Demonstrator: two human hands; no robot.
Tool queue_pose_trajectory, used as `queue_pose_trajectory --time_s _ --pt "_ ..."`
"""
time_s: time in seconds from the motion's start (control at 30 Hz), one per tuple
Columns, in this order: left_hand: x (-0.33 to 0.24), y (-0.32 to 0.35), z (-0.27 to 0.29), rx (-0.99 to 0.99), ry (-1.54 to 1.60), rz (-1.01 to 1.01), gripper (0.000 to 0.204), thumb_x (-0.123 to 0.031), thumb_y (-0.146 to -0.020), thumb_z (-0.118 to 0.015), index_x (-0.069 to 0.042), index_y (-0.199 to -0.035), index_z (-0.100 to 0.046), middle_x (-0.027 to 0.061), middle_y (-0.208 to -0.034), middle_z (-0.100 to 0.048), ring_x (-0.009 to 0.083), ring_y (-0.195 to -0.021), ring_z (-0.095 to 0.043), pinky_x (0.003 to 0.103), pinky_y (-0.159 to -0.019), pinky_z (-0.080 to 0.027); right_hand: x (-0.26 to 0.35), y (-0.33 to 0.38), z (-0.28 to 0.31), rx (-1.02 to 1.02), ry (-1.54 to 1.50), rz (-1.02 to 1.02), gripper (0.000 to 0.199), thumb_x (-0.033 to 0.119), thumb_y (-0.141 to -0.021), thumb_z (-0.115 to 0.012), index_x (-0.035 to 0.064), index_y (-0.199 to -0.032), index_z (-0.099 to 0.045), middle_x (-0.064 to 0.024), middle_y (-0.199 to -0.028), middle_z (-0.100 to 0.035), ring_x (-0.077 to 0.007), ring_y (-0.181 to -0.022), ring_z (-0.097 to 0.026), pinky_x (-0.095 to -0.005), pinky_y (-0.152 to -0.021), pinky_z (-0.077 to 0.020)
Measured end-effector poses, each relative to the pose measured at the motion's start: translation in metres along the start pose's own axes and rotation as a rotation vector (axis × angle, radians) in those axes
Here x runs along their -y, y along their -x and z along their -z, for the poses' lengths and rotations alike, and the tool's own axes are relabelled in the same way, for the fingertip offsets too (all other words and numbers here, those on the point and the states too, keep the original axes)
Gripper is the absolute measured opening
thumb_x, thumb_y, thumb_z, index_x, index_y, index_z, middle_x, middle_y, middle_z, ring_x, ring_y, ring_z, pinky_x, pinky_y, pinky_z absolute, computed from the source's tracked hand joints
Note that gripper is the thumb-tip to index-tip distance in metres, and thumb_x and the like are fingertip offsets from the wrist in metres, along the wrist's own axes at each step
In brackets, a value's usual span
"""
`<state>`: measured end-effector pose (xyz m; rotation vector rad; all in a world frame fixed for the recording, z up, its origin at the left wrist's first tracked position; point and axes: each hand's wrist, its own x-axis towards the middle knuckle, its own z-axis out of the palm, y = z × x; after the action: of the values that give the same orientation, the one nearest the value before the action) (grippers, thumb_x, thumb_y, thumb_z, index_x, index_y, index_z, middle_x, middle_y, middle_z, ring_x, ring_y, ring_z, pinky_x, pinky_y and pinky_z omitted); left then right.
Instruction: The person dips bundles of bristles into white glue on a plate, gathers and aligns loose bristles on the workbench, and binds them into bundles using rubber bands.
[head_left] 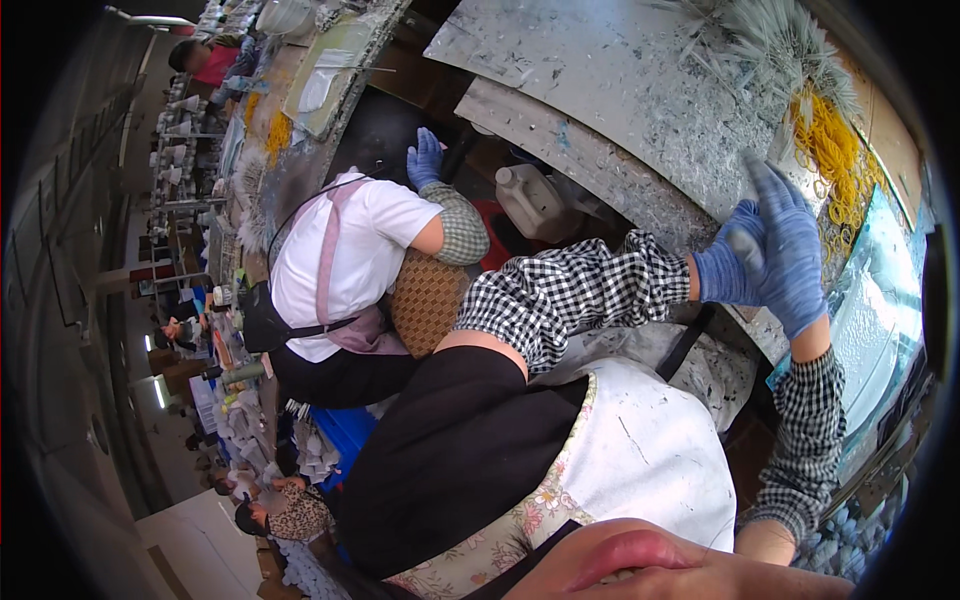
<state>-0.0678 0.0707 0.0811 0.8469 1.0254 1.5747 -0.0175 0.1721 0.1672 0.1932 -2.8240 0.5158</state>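
My left hand [727, 258] and my right hand [790, 245], both in blue knit gloves, are brought together above the front edge of the worktable [600, 95]. The right hand lies against the left with its fingers stretched out, their tips smeared by motion. Part of the left hand's fingers is hidden behind the right; what shows looks extended. No object can be seen between them. Just beyond my right hand lies a heap of yellow rubber bands [835, 150]. Farther back is a bundle of thin, pale, spiky strips [785, 50].
Right of my hands lies a shiny, bluish clear sheet [875, 325]. A whitish plastic jug [533, 203] stands below the table. At left, a co-worker in a white shirt [340, 255] bends at another table, one blue-gloved hand [424, 158] raised. Grey scraps litter my tabletop.
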Motion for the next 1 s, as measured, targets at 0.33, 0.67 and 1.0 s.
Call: queue_pose_trajectory --time_s 0.33,0.67,1.0 --pt "0.005 -0.001 0.004 -0.079 0.268 -0.004 0.042 -0.034 -0.104 -0.042 -0.008 -0.136 -0.043 0.0125 -0.139 -0.050 0.0198 -0.130 -0.046 0.038 -0.113 -0.036 -0.008 -0.014 -0.008 0.225 -0.019 0.062 0.083 0.075 -0.082 -0.049 0.0139 -0.137 -0.056 -0.0165 -0.131 -0.058 -0.0378 -0.121 -0.053 -0.0461 -0.108 -0.0368" --pt "-0.008 0.001 -0.004 -0.155 0.069 -0.140 0.042 -0.035 -0.095 -0.055 -0.009 -0.128 -0.051 0.0123 -0.130 -0.055 0.0220 -0.126 -0.050 0.038 -0.105 -0.040 0.030 -0.038 0.067 0.017 -0.054 0.349 0.102 0.087 -0.073 -0.046 0.0102 -0.141 -0.051 -0.0172 -0.134 -0.057 -0.0424 -0.127 -0.049 -0.0515 -0.113 -0.0311" --pt "-0.047 0.016 0.004 -0.292 -0.567 -0.460 0.052 -0.037 -0.070 -0.086 -0.008 -0.104 -0.060 0.0105 -0.110 -0.065 0.0291 -0.111 -0.058 0.041 -0.098 -0.046 0.016 0.041 -0.028 -0.365 -1.127 -0.217 0.118 0.046 -0.063 -0.089 0.0066 -0.154 -0.025 -0.0165 -0.147 -0.044 -0.0320 -0.138 -0.042 -0.0408 -0.115 -0.0359"
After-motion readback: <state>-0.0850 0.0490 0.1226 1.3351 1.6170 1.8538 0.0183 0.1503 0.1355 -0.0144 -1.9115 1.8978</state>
